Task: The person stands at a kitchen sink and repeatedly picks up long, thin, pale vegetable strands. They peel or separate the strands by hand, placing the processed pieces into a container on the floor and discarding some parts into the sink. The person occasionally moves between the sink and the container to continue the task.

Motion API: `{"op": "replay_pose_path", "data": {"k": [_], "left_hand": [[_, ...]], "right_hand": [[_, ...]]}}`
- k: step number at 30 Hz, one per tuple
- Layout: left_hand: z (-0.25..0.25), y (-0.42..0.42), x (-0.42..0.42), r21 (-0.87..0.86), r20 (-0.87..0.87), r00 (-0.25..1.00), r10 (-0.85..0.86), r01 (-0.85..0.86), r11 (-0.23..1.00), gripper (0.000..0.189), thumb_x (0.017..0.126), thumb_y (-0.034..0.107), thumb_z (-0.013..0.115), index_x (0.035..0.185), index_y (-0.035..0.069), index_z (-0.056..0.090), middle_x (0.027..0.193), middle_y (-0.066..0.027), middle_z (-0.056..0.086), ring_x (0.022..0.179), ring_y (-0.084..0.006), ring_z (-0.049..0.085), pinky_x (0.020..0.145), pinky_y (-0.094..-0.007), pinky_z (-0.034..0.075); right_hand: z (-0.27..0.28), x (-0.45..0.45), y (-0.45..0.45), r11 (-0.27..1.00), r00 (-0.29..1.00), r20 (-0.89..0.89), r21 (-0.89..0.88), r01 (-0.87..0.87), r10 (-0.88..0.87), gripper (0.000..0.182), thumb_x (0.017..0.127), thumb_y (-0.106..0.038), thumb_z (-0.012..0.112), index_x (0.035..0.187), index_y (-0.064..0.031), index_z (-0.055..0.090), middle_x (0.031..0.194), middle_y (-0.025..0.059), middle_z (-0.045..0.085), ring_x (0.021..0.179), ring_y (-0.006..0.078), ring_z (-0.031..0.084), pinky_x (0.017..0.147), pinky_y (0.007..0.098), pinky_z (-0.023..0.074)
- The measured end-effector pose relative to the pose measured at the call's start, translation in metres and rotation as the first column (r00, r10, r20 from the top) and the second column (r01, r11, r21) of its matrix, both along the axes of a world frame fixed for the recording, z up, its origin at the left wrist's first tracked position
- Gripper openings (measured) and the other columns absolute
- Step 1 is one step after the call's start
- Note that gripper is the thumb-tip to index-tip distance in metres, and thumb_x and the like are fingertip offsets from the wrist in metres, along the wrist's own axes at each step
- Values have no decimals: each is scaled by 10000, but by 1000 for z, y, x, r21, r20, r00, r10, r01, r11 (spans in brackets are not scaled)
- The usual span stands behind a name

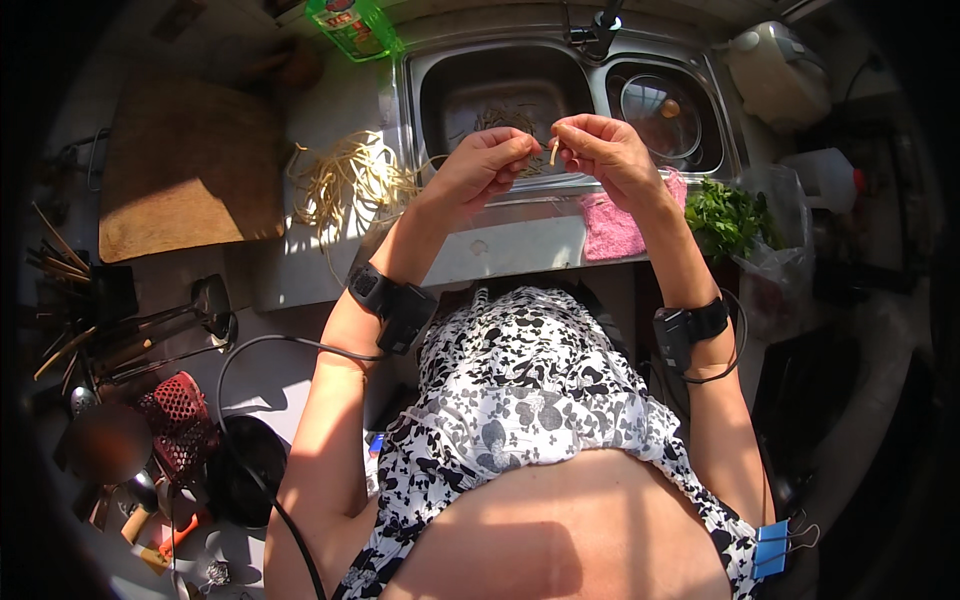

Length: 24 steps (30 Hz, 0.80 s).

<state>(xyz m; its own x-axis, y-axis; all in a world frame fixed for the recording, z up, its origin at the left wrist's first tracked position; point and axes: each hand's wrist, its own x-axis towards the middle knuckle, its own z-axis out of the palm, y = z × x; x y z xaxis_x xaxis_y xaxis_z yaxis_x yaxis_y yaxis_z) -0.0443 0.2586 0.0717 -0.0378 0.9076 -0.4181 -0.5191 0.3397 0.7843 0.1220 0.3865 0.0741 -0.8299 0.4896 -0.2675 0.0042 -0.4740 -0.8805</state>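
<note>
My left hand [487,163] and my right hand [600,154] are raised close together over the front of the left sink basin [450,94]. A short pale strand piece [554,152] hangs from my right thumb and fingertips. My left thumb and fingertips are pinched together; whether they hold something is hard to tell. Below the hands, many short cut pieces [510,118] lie in the basin. To the left, a tangled heap of long pale strands [360,176], perhaps bean pods or stems, rests on the counter, with one strand reaching towards my left wrist.
A wooden cutting board [187,165] and a green bottle [352,30] are at left. The right basin holds a round clear lid or bowl [660,116] under the faucet [596,37]. A pink cloth [611,225] and leafy greens [727,217] lie by my right forearm. Cables run from both armbands.
</note>
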Motion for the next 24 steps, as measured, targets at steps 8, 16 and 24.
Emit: {"op": "replay_pose_path", "data": {"k": [8,16,24], "left_hand": [[-3,-3,-1,-24,-17,999,-30,30,999,201,941,211,532,996,38,616,657,66,455,529,-14,344,470,-158,273],[-5,6,11,-42,-305,945,-113,105,994,222,920,286,600,931,64,607,648,81,430,538,-13,326,480,-180,262],[-57,-3,17,-158,-78,995,-54,41,987,169,891,241,625,896,83,563,647,72,435,514,-18,343,434,-171,252]], "right_hand": [[-8,-1,-4,996,998,63,-87,30,-25,180,880,-178,654,953,-13,651,796,13,633,698,56,570,625,188,469],[-23,-5,-12,996,991,121,77,53,-62,219,840,-211,696,937,-20,653,813,8,626,684,56,510,600,189,407],[-39,2,-17,988,926,378,146,-54,-5,398,866,-363,627,1069,-21,603,900,42,639,767,93,554,677,232,456]]}}
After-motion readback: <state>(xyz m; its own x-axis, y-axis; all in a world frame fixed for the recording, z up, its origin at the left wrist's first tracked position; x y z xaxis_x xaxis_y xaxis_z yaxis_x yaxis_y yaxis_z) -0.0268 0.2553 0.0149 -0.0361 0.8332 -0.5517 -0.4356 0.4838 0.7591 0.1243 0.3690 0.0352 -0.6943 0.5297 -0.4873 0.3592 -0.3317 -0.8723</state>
